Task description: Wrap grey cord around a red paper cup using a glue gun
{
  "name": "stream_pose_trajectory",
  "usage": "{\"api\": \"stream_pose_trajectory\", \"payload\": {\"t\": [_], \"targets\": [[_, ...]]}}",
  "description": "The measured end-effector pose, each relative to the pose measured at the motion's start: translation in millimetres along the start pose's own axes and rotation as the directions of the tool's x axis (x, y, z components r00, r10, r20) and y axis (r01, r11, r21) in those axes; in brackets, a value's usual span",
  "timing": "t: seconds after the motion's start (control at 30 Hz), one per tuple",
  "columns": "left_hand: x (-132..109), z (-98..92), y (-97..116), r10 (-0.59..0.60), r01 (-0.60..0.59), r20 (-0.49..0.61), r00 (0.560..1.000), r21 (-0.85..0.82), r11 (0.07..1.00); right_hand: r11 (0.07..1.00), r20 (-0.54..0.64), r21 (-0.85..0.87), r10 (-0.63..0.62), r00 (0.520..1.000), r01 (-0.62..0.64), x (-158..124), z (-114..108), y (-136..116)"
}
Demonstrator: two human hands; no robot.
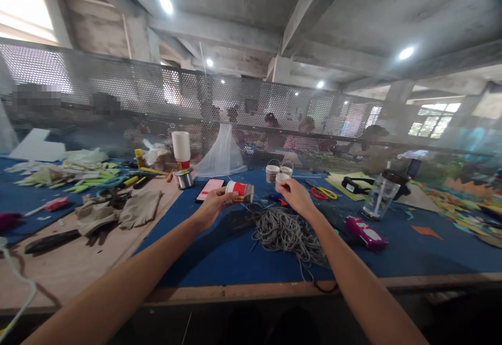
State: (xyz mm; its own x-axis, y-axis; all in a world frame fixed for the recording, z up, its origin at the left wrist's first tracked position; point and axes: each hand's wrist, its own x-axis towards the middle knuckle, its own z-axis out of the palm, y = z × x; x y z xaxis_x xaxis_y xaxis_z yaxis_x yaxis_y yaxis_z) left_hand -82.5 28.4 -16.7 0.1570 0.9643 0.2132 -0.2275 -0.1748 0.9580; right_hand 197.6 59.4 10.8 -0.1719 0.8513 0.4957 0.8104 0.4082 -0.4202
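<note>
My left hand (214, 206) is closed around a red and white paper cup (238, 189), which lies on its side in the air with a greyish band at its far end. My right hand (295, 194) has its fingers pinched together at the nearest of the small white tubs (281, 179); what they hold is hidden. Two more tubs with wire handles (272, 173) stand just behind. Below and between my arms lies a loose heap of grey cord (288, 232). A phone (210, 190) with a pink screen rests beside my left hand.
A stack of paper cups (181, 146) and a wire spool (184, 179) stand at back left, near work gloves (139, 209). Scissors (324, 193), a purple packet (366, 233) and a clear bottle (380, 198) lie or stand right. Mesh partition (251, 110) behind, with people beyond.
</note>
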Motion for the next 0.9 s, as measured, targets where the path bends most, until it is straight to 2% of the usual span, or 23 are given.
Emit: {"api": "stream_pose_trajectory", "payload": {"t": [0.07,0.13,0.37,0.6,0.73,0.9], "targets": [[0.0,0.6,-0.4,0.000,0.000,0.002,1.000,0.017,1.000,0.977,0.050,-0.193,0.097,0.994,-0.086,-3.5,-5.0,18.4],[0.1,0.9,-1.0,-0.003,0.003,-0.001,1.000,0.033,0.999,0.950,0.097,-0.271,0.190,0.977,-0.158,-8.7,-4.7,31.2],[1.6,-0.6,-3.2,0.007,-0.006,-0.013,1.000,0.079,0.997,0.925,0.148,-0.319,0.264,0.953,-0.207,-9.2,12.2,38.2],[0.4,0.4,-2.5,0.007,-0.008,0.011,1.000,0.066,0.998,0.877,0.206,-0.376,0.395,0.895,-0.300,-3.8,14.2,43.1],[-0.1,1.2,-1.8,0.007,-0.008,0.011,1.000,0.053,0.999,0.879,0.221,-0.366,0.402,0.889,-0.307,-5.6,11.6,44.5],[0.4,1.5,-1.7,-0.011,0.012,-0.015,1.000,0.074,0.997,0.889,0.167,-0.316,0.395,0.903,-0.330,-10.7,5.2,41.0]]}}
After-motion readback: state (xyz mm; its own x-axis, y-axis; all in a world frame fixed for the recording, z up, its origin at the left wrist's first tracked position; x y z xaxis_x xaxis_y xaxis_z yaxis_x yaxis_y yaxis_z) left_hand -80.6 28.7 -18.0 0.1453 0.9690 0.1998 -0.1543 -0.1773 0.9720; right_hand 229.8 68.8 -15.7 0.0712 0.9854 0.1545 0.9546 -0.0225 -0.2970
